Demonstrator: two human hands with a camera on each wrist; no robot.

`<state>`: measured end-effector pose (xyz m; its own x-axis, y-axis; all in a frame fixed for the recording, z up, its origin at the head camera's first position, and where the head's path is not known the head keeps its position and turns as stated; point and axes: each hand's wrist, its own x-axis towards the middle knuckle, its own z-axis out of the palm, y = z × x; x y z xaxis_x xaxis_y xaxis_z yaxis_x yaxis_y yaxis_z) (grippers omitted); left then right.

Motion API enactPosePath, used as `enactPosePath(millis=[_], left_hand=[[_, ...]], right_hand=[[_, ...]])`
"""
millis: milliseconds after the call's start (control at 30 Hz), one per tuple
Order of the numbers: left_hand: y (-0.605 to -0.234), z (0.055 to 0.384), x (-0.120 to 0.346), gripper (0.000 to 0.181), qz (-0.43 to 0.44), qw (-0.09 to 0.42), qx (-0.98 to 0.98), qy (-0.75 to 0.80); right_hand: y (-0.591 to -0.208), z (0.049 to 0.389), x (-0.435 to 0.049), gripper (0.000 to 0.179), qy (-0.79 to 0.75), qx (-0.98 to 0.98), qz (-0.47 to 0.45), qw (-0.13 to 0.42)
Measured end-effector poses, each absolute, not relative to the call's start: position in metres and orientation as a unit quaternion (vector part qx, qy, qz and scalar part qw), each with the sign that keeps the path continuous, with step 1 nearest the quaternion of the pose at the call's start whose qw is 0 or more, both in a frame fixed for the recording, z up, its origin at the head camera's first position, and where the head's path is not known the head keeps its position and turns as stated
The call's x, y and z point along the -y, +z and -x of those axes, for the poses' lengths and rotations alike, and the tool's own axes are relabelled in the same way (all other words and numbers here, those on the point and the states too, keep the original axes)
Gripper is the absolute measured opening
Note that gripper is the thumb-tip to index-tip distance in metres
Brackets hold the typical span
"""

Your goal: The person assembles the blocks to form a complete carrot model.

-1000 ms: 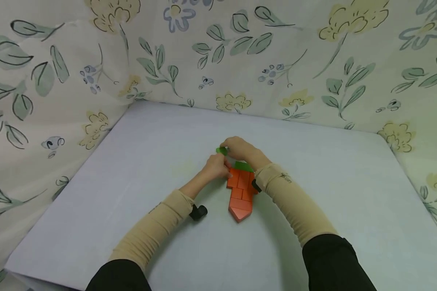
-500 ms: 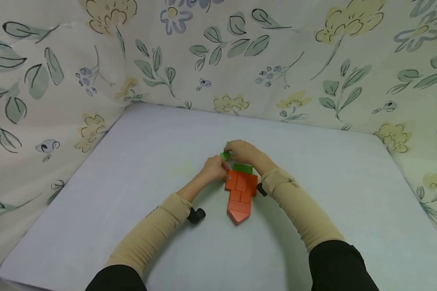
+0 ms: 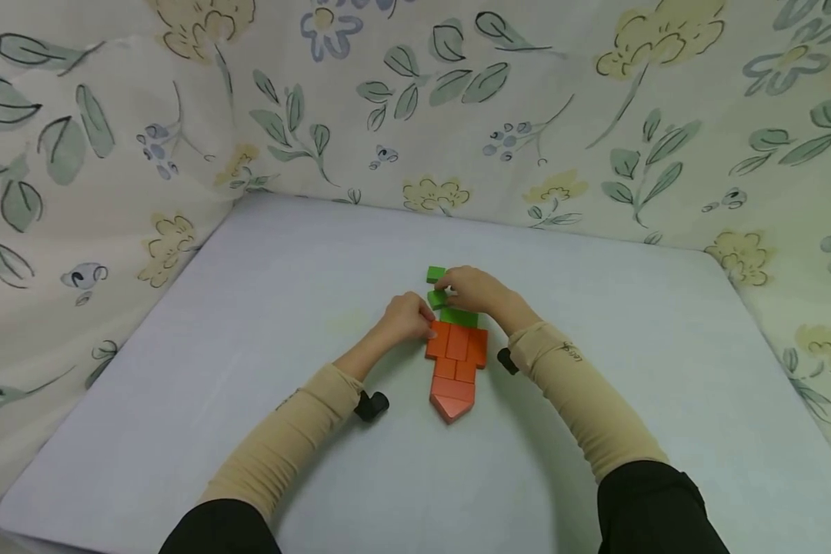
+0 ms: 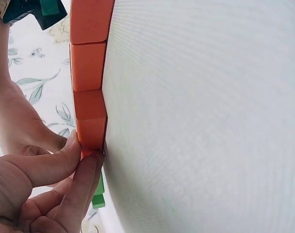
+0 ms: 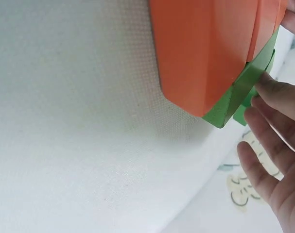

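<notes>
Orange blocks (image 3: 458, 350) lie flat against each other in a shape that tapers to a point towards the person. A long green block (image 3: 459, 318) sits along its far edge. At the top left corner of the orange shape, my left hand (image 3: 407, 317) holds an orange block (image 4: 90, 127) with thumb and fingertips. My right hand (image 3: 483, 294) pinches a small green block (image 3: 437, 300) just beyond the long green one; its other fingers spread loosely in the right wrist view. Slightly farther away lies another small green block (image 3: 436, 274), close to the right fingertips.
The blocks rest on a white tabletop (image 3: 305, 308). Floral cloth (image 3: 388, 115) hangs behind the table and along its left side. Black wrist cameras (image 3: 372, 406) are strapped beneath both forearms.
The small green block in my right hand has moved right, closer over the long green block. The far green block has come into fuller view. My left hand stays at the orange corner.
</notes>
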<state>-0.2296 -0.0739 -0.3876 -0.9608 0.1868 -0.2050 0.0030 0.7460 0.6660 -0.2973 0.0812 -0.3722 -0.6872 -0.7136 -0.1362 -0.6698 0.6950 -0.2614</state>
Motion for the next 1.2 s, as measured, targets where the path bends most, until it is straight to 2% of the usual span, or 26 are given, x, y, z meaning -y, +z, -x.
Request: enactPosePath(millis=[167,533,700,867,1000,1100,1200], left_hand=[[-0.389,0.23,0.075,0.023,-0.053,0.127,-0.925,0.354],[-0.387,0.231,0.074,0.021,-0.042,0.135,-0.924,0.356],[-0.385,0.23,0.071,0.021,-0.042,0.14,-0.923,0.357],[-0.386,0.23,0.072,0.021,-0.056,0.134,-0.923,0.357],[-0.387,0.231,0.073,0.022,-0.055,0.132,-0.925,0.351],[-0.389,0.232,0.073,0.023,-0.053,0.133,-0.926,0.35],[-0.389,0.232,0.073,0.024,-0.051,0.13,-0.928,0.346]], right_hand=[[-0.371,0.296,-0.081,0.027,-0.088,-0.914,0.38,0.115],[-0.363,0.297,-0.082,0.03,-0.096,-0.91,0.373,0.151],[-0.355,0.304,-0.084,0.032,-0.1,-0.918,0.358,0.135],[-0.353,0.312,-0.074,0.045,-0.09,-0.933,0.325,0.125],[-0.358,0.317,-0.065,0.054,-0.068,-0.934,0.308,0.17],[-0.364,0.319,-0.064,0.048,-0.07,-0.935,0.297,0.18],[-0.366,0.319,-0.067,0.04,-0.09,-0.939,0.291,0.158]])
